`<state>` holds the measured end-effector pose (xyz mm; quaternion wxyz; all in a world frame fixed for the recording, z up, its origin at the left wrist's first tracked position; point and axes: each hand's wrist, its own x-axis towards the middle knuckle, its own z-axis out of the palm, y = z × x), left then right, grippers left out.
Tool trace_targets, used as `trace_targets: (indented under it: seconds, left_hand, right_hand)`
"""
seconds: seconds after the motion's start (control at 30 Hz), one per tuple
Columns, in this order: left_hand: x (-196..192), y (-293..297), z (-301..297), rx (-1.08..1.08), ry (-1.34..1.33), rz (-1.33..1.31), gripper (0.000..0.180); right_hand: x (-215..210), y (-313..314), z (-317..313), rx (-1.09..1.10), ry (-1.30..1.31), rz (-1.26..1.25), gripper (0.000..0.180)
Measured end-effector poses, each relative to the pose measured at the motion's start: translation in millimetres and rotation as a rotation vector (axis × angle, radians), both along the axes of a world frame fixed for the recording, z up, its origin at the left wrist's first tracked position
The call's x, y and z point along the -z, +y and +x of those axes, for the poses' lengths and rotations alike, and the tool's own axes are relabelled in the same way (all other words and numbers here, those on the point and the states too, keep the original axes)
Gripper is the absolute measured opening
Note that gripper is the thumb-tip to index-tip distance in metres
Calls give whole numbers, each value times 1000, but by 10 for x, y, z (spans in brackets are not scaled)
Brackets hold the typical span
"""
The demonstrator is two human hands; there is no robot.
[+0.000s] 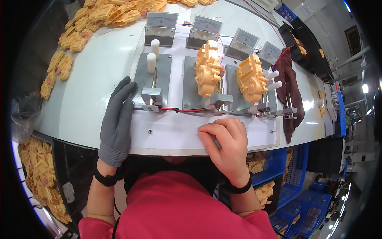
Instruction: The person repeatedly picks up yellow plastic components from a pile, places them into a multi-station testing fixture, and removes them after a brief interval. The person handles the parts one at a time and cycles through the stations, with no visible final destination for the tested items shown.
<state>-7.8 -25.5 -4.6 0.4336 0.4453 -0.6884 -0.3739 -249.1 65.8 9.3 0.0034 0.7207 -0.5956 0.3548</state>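
My left hand [117, 121], in a grey glove, lies flat and open on the white table next to the leftmost grey test fixture [153, 75], which holds no part. My bare right hand [225, 141] rests on the white board near the table's front edge, fingers curled down, holding nothing I can see. Two yellow plastic gearbox parts [207, 67] [251, 77] stand clamped in the middle and right fixtures. A red and black wire [179, 109] runs along the fixtures' fronts.
Several grey analog meters [160, 27] line the back of the board. A heap of yellow gearbox parts [99, 20] lies at the far left. A dark brown glove [290, 85] lies at the right. Blue crates [294, 175] and bins of parts stand below the table.
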Motion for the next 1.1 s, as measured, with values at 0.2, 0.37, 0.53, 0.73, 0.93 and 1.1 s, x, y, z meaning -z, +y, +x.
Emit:
trace_targets:
  seconds: [0.2,0.37,0.53,0.73,0.93,1.1]
  left_hand:
    - [-34,7,-11,-11,-7,3,36]
    - [-18,7,-7,-25,-10,1,36]
    - [-4,5,-9,-32,12,-2,36]
    - [14,-3,-2,-33,19,-6,36]
    - [39,-13,-2,-44,43,5,35]
    - [41,-9,-6,-50,54,15,35]
  right_hand:
    - [2,4,5,2,2,-7,16]
    - [25,5,-2,-2,7,-21,15]
    - [2,13,-3,-22,-5,-2,17]
    - [-10,3,0,-40,-10,-5,18]
    - [11,-13,-2,-58,-4,-28,18]
    - [37,-2,-21,-75,25,-49,19]
